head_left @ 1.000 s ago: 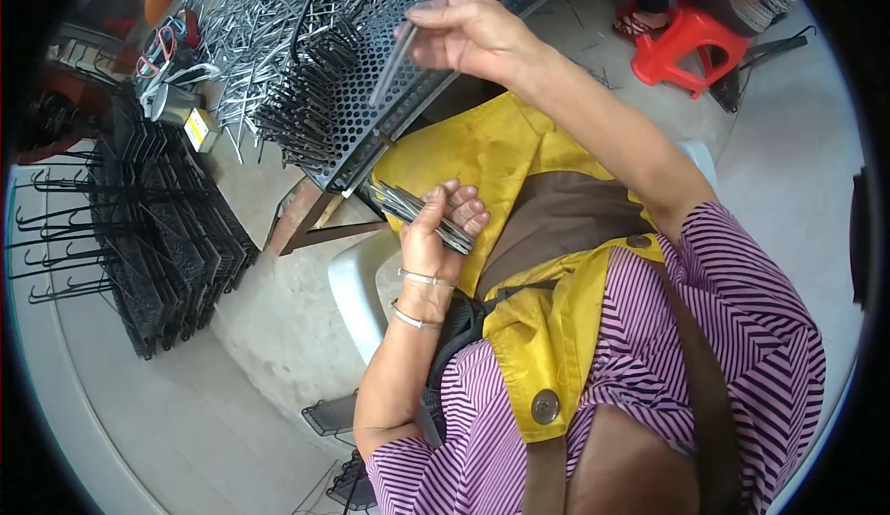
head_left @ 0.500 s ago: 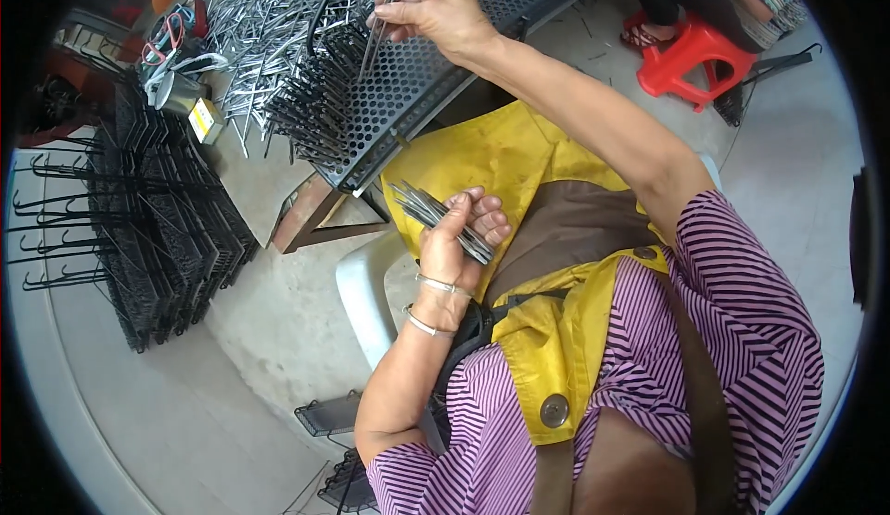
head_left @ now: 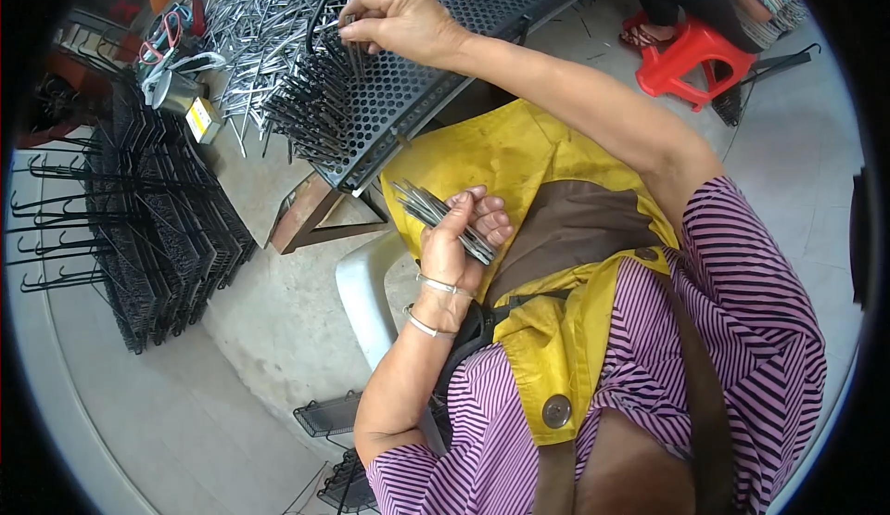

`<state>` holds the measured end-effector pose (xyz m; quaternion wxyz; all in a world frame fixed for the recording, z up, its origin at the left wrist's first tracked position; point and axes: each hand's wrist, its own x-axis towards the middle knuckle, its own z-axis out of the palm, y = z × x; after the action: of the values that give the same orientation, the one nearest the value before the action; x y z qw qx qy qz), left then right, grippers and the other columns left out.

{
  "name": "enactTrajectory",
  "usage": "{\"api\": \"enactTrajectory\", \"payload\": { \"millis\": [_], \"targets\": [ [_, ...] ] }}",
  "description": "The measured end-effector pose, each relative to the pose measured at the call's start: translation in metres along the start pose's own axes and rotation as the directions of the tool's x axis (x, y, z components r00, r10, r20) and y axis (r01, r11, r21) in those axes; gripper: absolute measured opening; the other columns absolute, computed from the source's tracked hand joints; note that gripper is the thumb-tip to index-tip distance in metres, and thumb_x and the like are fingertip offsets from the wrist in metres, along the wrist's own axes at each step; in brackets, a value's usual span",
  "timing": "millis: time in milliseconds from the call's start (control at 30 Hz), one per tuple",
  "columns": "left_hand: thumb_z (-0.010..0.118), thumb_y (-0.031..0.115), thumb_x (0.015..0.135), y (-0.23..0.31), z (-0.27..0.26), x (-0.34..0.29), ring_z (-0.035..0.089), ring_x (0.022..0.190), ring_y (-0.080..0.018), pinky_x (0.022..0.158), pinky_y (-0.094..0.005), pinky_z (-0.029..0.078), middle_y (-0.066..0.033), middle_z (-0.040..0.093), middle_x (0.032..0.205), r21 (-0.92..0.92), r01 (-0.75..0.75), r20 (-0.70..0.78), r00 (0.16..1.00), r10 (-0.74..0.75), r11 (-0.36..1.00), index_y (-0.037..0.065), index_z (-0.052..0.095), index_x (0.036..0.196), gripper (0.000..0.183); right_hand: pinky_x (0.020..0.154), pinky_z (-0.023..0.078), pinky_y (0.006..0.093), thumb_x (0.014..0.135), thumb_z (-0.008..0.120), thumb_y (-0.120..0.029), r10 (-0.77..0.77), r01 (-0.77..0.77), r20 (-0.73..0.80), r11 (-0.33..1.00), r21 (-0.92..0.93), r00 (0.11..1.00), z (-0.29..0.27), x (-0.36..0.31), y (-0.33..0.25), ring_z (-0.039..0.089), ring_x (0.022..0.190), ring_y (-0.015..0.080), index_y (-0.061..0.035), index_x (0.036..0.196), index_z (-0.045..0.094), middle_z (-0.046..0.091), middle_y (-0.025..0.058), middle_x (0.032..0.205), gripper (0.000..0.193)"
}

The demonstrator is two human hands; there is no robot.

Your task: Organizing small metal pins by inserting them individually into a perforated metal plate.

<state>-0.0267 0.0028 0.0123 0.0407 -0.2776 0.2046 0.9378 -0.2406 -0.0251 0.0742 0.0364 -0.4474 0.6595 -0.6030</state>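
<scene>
My left hand (head_left: 464,232) is closed round a bundle of slim grey metal pieces (head_left: 422,203), held above the yellow apron on my lap. Stretched out to the far side, my right hand (head_left: 403,24) pinches a thin two-legged metal piece (head_left: 355,63) between thumb and fingertips. Its legs point down at the black perforated rack (head_left: 399,93); whether their tips are in the holes I cannot tell. Beside it, rows of similar dark pieces (head_left: 311,107) stand upright in the rack's left end.
A large heap of loose metal pieces (head_left: 264,14) lies behind the rack. Left of it are a metal cup (head_left: 176,93), a small yellow-and-white box (head_left: 203,120) and red-handled scissors (head_left: 165,38). Stacked black hooked racks (head_left: 167,228) stand at left. Another person sits on a red stool (head_left: 695,65).
My right hand has moved left and slightly down, bringing the metal piece closer to the standing rows. My left hand stays in place with its bundle.
</scene>
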Motion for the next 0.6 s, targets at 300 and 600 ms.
{"api": "enactTrajectory", "payload": {
  "millis": [300,600],
  "targets": [
    [0.046,0.017,0.087,0.0,-0.001,0.0,0.058,0.069,-0.0221,0.061,-0.0325,0.05,-0.0132,0.058,0.082,0.003,-0.005,0.011,1.0,0.005,1.0,0.001,0.05,0.094,0.018,0.043,0.046,0.0215,0.07,0.062,-0.003,0.226,-0.206,-0.149,0.969,0.135,0.963,0.001,0.002,0.002,0.055,0.049,0.0086,0.0002,0.075,0.064,0.061,0.0062,0.062,0.006],
    [0.048,0.018,0.086,0.0,-0.002,0.0,0.058,0.068,-0.0217,0.061,-0.0326,0.05,-0.0125,0.058,0.081,0.009,-0.004,0.01,1.0,0.004,1.0,0.001,0.051,0.093,0.018,0.051,0.046,0.0262,0.075,0.059,-0.013,-0.144,0.148,0.04,0.916,-0.372,0.989,0.008,0.001,0.004,0.057,0.054,0.0131,-0.0001,0.076,0.062,0.061,0.0111,0.064,0.013]
  ]
}}
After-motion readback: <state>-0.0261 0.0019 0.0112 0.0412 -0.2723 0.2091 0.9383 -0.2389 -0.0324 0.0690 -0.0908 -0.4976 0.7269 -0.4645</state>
